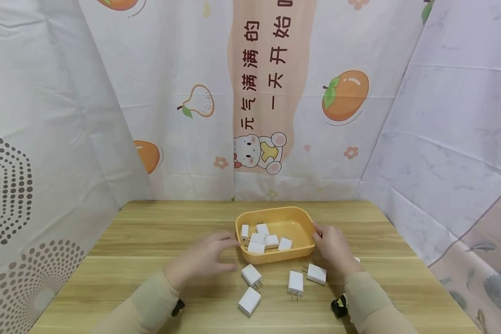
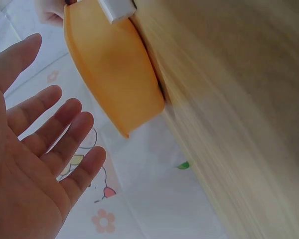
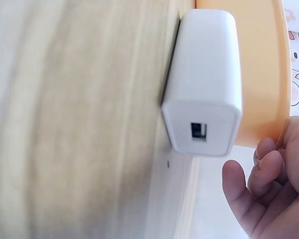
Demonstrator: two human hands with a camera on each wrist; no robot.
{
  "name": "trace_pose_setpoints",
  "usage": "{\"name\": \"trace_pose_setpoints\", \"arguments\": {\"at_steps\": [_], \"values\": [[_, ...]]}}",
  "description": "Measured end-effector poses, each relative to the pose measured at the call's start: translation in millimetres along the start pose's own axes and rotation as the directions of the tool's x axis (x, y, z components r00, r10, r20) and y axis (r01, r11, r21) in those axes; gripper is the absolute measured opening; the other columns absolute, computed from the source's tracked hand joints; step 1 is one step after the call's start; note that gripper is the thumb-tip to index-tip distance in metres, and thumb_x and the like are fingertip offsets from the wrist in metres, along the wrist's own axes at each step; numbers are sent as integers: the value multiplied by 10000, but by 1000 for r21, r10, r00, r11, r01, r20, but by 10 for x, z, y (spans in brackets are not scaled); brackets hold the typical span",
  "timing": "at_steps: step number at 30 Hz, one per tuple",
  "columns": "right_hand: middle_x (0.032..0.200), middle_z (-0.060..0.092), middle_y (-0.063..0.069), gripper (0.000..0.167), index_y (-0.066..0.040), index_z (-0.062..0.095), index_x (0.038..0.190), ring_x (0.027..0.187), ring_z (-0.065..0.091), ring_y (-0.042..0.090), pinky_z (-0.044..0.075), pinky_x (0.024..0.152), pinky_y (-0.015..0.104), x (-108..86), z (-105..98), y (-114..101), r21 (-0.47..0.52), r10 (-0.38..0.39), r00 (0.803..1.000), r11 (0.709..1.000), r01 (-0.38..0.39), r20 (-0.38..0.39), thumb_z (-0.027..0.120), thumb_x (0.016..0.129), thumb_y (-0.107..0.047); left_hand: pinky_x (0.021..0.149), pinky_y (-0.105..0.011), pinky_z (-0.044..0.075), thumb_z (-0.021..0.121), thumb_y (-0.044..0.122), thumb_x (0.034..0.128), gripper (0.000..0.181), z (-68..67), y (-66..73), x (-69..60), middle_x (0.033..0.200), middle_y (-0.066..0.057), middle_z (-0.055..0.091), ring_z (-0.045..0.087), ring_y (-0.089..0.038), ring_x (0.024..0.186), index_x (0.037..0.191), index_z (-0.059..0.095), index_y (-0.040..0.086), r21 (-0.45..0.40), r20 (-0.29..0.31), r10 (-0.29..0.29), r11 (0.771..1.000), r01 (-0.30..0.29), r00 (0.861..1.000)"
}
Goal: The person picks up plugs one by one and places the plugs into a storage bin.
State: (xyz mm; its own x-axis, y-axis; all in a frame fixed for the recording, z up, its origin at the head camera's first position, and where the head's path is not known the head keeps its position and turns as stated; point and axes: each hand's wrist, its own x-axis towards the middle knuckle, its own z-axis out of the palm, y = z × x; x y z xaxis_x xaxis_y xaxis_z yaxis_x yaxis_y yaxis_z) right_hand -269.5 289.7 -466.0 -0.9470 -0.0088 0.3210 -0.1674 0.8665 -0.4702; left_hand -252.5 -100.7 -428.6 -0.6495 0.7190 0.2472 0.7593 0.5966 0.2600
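Beige sleeves point(image 1: 152, 297) are seen nearest the head camera, at the lower edge of the view. The yellow basket point(image 1: 290, 254) is placed on the wooden table point(image 1: 150, 236), before a patterned curtain point(image 1: 183, 55). Its rim is gripped at the right end by the curled fingers of the right hand point(image 1: 331, 241). The left hand point(image 1: 204, 255) is positioned just beside the left end, fingers extended and nothing held (blurred in the head view). White chargers point(image 1: 256, 247) are grouped toward the basket's left end; loose chargers point(image 1: 295, 281) are laid on the table nearby (prongs are exposed on several).
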Motion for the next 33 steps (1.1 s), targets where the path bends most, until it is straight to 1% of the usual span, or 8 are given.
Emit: {"name": "trace_pose_setpoints", "arguments": {"at_steps": [7, 12, 17, 20, 26, 30, 33], "values": [[1184, 690, 215, 420, 9, 631, 1354, 486, 373, 177, 353, 471, 333, 0, -3, 4, -3, 7, 1000, 1000, -7, 6, 554, 955, -96, 1011, -411, 476, 797, 404, 873, 532, 70, 81, -41, 1298, 24, 617, 583, -172, 1184, 1332, 668, 169, -45, 50, 0, 999, 2, 999], [1189, 687, 217, 422, 14, 628, 1355, 477, 373, 165, 354, 461, 317, 1, -11, -4, 4, 14, 1000, 1000, -14, 11, 551, 957, -101, 1010, -385, 480, 796, 386, 877, 502, 102, 119, -46, 1295, 35, 610, 578, -145, 1185, 1312, 678, 165, -83, 89, 17, 996, -10, 996], [1189, 688, 220, 416, 18, 632, 1348, 465, 369, 156, 350, 449, 304, 0, -16, 0, 2, 9, 1000, 1000, -9, 8, 556, 955, -97, 976, -326, 495, 804, 322, 877, 464, 142, 170, -57, 1261, 40, 615, 586, -100, 1135, 1285, 690, 134, -112, 99, 73, 992, -61, 992], [1188, 687, 224, 415, 24, 631, 1345, 467, 370, 160, 350, 450, 308, -2, -15, 5, -4, 1, 1000, 1000, -1, 8, 557, 954, -94, 941, -291, 503, 803, 326, 873, 456, 181, 209, -71, 1242, 55, 617, 585, -65, 1097, 1272, 697, 131, -107, 108, 100, 990, -89, 989], [1174, 691, 214, 426, 15, 624, 1357, 468, 372, 154, 353, 446, 303, -11, -14, 4, -1, 1, 1000, 1000, -1, 13, 555, 957, -113, 899, -258, 497, 801, 409, 848, 463, 286, 263, -79, 1196, 112, 612, 569, -31, 1042, 1243, 711, 185, -51, 128, 129, 991, -124, 983], [1179, 689, 222, 426, 16, 624, 1357, 461, 363, 147, 347, 439, 294, -15, -10, 0, 6, 0, 1000, 1000, 0, 12, 558, 957, -114, 899, -252, 496, 806, 417, 845, 457, 316, 307, -82, 1181, 113, 610, 570, -36, 1038, 1227, 716, 182, -57, 139, 150, 988, -143, 979], [1195, 682, 228, 427, 19, 618, 1362, 457, 361, 145, 349, 435, 294, -10, -14, -2, 11, 5, 1000, 1000, -5, 17, 557, 961, -116, 901, -251, 495, 809, 422, 845, 453, 318, 326, -78, 1174, 114, 607, 570, -33, 1036, 1219, 719, 183, -60, 148, 154, 987, -146, 977]]}}
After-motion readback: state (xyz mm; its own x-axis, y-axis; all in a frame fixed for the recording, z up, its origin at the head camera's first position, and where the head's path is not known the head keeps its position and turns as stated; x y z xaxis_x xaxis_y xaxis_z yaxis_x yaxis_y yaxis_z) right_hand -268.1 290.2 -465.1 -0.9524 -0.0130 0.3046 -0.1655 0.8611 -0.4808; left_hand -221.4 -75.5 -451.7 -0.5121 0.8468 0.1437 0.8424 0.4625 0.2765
